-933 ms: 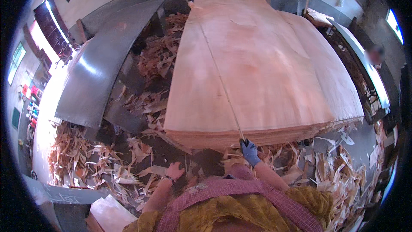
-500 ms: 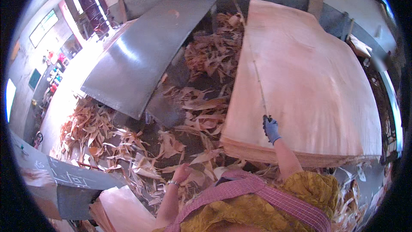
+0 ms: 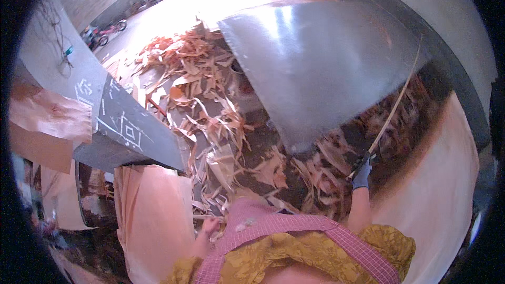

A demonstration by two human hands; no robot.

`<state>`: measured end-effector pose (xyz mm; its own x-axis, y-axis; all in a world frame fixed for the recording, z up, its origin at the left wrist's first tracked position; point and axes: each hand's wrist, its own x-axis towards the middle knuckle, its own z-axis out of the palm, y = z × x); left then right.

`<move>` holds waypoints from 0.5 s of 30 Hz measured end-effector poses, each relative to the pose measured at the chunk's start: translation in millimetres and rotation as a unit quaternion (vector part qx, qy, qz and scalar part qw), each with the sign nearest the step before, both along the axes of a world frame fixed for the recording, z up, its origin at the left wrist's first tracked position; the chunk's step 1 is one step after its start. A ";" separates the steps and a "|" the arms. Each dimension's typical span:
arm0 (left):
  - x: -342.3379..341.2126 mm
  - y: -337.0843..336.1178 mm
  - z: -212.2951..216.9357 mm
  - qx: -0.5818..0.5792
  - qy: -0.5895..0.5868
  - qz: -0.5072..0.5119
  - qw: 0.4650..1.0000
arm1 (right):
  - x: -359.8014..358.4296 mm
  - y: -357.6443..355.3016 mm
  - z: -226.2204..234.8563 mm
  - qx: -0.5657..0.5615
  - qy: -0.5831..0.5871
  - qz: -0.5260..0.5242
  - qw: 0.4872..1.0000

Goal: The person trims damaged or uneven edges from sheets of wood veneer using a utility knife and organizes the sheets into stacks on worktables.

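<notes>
My right hand (image 3: 363,172), in a blue and dark glove, is closed around the lower end of a long thin stick (image 3: 390,117). The stick slants up and away to the right, its far end in front of the edge of a large grey metal-topped table (image 3: 326,68). A big stack of pale pinkish wood veneer sheets (image 3: 442,194) lies just right of that hand. My bare left hand (image 3: 210,226) hangs low beside the apron, its fingers curled in with nothing visible in them. Torn veneer strips (image 3: 215,165) lie on the floor around it.
A grey beam (image 3: 134,121) with chalk marks juts in from the left. Below it stand more veneer sheets (image 3: 155,221), and further sheets (image 3: 44,115) hang over its left side. Scraps fill the gap between table and stack. Motorbikes (image 3: 108,32) are at the far left.
My view has swung left, bringing the beam and near-left veneer closer to the middle. The right hand still grips the stick, now off the big stack and over the scrap-filled gap.
</notes>
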<state>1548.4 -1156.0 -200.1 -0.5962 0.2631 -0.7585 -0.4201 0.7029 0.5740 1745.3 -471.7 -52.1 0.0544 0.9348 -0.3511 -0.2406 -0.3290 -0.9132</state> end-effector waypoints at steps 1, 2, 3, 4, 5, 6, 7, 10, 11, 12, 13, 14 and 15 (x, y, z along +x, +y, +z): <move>-6.1 -25.9 -15.6 -0.013 0.153 -0.052 0.987 | -46.6 -1.0 13.9 -0.004 0.015 -0.004 1.000; -16.6 -25.1 -27.9 -0.023 0.118 -0.043 0.992 | -69.6 17.5 7.9 -0.018 0.008 0.037 0.999; -31.3 -28.0 -30.5 -0.044 0.082 -0.016 0.996 | -123.6 15.7 9.8 -0.022 0.032 0.068 0.997; -54.9 -31.2 -35.4 -0.059 0.059 -0.005 0.996 | -166.2 9.6 12.1 -0.030 0.053 0.088 0.994; -88.9 -31.1 -42.9 -0.069 0.051 0.000 0.996 | -209.7 3.0 13.7 -0.039 0.075 0.106 0.991; -133.1 -21.9 -46.6 -0.064 0.060 0.003 0.996 | -252.0 7.5 17.5 -0.017 0.150 0.151 0.977; -173.6 -26.3 -43.7 -0.081 0.062 -0.001 0.995 | -291.4 -9.8 37.2 -0.045 0.099 0.117 0.987; -320.8 -31.6 -32.3 -0.130 0.101 0.013 0.986 | -408.2 -26.7 47.0 -0.034 0.132 0.157 0.978; -371.8 -26.2 -25.2 -0.133 0.105 0.042 0.985 | -447.2 -26.6 50.5 -0.034 0.125 0.156 0.979; -434.9 -4.7 -16.8 -0.108 0.103 0.065 0.987 | -471.4 -23.4 52.1 -0.032 0.120 0.138 0.983; -488.6 5.0 -4.9 -0.075 0.098 0.119 0.985 | -509.6 -23.4 55.0 -0.032 0.120 0.145 0.982; -547.0 21.4 3.6 -0.003 0.088 0.179 0.980 | -550.5 -23.2 58.9 -0.031 0.123 0.152 0.980; -604.9 36.9 12.8 0.068 0.075 0.237 0.966 | -590.1 -22.1 57.9 -0.031 0.129 0.160 0.978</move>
<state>943.5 -1119.0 -187.3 -0.7744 0.0250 -0.6322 -0.5813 0.3662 0.7266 1155.2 -493.8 5.8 -0.3342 0.8664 -0.3710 -0.3359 -0.4773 -0.8120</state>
